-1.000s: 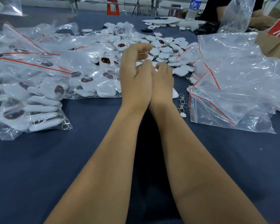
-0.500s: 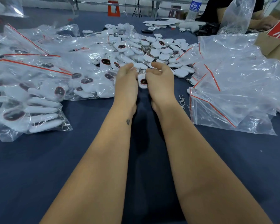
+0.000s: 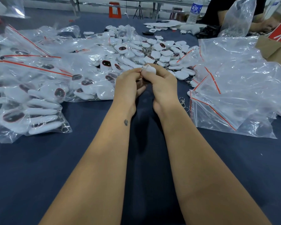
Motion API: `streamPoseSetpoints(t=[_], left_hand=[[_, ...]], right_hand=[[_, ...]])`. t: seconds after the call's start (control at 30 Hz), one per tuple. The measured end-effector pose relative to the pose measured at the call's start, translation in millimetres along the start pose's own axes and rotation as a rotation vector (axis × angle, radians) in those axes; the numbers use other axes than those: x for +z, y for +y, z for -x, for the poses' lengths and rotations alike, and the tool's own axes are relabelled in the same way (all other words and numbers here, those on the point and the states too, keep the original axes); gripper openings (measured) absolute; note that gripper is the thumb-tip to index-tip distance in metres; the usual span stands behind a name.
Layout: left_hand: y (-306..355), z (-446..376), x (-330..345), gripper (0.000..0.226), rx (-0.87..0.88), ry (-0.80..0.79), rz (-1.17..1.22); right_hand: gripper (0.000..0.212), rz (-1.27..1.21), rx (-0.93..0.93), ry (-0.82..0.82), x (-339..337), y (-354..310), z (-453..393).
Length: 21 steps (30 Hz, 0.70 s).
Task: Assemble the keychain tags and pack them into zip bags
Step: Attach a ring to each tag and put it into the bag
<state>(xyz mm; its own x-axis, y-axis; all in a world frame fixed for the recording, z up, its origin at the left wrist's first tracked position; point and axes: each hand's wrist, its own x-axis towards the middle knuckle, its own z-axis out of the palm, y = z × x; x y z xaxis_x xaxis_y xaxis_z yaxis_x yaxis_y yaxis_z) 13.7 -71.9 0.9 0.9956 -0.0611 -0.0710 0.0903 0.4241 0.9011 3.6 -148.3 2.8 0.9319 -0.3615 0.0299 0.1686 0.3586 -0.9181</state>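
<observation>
Done: filled bags point(image 3: 28, 101) at counter's left edge | In hand: right hand point(image 3: 163, 83) grips white tag point(image 3: 150, 69), left hand point(image 3: 128, 85) pinches its ring point(image 3: 142, 69), mid-counter | Left: loose tags point(image 3: 154, 51) toward far edge; empty bags point(image 3: 234, 88) at right edge

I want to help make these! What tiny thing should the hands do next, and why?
Probably finish hooking the metal ring onto the white tag. The right hand grips the tag, and the left hand pinches the ring at its edge, so it seems not yet ready for bagging.
</observation>
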Motion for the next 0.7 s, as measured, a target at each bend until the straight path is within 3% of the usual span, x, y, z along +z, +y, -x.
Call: streamPoseSetpoints(t=[0.17,0.3,0.47,0.7], left_hand=[[1.5,0.4,0.6,0.017,0.035,-0.022,-0.042],[-1.1,0.1,0.2,0.015,0.059,-0.009,-0.065],[0.8,0.2,-3.3,0.022,0.064,0.056,0.098],[6.1,0.8,-4.9,0.022,0.035,0.042,0.204]], right_hand=[[0.007,-0.103,0.016,0.092,1.1,-3.4,-3.8],[0.013,-0.279,0.123,0.021,-0.4,-5.1,-3.4],[0.002,0.040,0.085,-0.072,-3.3,-0.9,-1.1],[0.020,0.278,-0.009,-0.162,-0.1,3.1,0.6]])
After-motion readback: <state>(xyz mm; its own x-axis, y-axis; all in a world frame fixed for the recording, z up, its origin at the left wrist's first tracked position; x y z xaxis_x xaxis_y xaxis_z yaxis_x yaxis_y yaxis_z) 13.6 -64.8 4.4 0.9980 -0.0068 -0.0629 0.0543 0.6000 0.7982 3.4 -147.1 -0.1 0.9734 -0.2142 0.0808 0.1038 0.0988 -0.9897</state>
